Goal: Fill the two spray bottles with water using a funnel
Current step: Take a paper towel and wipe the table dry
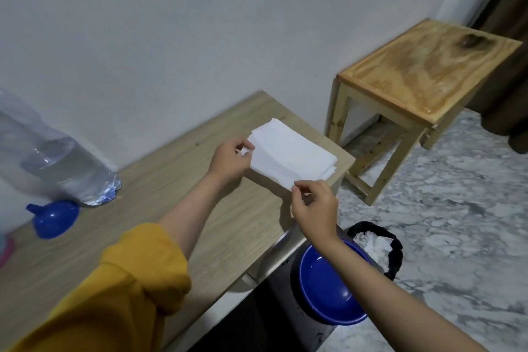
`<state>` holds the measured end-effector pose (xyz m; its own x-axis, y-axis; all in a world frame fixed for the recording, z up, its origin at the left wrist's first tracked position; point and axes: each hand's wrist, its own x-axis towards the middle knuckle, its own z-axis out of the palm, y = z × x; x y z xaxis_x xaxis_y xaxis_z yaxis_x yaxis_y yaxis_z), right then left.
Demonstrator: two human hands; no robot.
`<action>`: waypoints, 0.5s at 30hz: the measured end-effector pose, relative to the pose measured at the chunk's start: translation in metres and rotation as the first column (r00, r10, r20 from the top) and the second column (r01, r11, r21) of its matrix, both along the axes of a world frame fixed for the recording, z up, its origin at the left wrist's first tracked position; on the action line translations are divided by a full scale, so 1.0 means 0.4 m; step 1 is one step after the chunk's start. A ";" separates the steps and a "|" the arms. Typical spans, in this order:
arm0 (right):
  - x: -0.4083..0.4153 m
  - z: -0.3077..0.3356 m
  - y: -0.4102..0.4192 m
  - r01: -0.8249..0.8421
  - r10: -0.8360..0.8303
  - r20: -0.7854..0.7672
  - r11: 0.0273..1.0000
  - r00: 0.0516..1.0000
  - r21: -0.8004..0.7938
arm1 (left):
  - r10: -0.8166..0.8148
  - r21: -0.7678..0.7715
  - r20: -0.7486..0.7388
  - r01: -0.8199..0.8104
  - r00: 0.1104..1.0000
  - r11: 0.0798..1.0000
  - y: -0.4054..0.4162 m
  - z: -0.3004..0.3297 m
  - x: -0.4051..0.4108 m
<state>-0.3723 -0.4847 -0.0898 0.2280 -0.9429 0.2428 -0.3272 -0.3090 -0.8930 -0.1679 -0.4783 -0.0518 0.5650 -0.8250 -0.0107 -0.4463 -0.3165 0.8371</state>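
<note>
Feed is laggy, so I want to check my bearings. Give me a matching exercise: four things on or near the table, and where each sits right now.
Things:
1. blue funnel
2. large water bottle
3. stack of white tissues
4. blue bowl

Places:
A. pinched at its edges by both hands
B. below the table's right end, under the right forearm
C. mouth-down on the table in front of the bottle
D. upright by the wall, far left

Pairs: 1-C, 2-D, 3-A, 4-B

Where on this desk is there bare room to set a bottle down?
Bare desk lies between the blue funnel and the tissue stack. It is crowded by the water bottle and where both hands pinch tissue.
</note>
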 end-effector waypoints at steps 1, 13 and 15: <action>0.001 0.007 0.001 0.006 -0.007 0.022 0.999 1.000 0.048 | -0.011 0.039 0.007 0.011 1.000 0.999 0.001 0.009 0.001; 0.003 0.061 -0.012 0.078 -0.286 0.189 0.716 0.939 0.694 | -0.070 0.139 0.069 0.060 0.995 0.989 0.012 0.090 -0.005; -0.001 0.086 -0.017 0.096 -0.308 0.221 0.755 0.925 0.649 | -0.070 0.094 0.099 0.060 0.993 0.994 -0.005 0.107 -0.012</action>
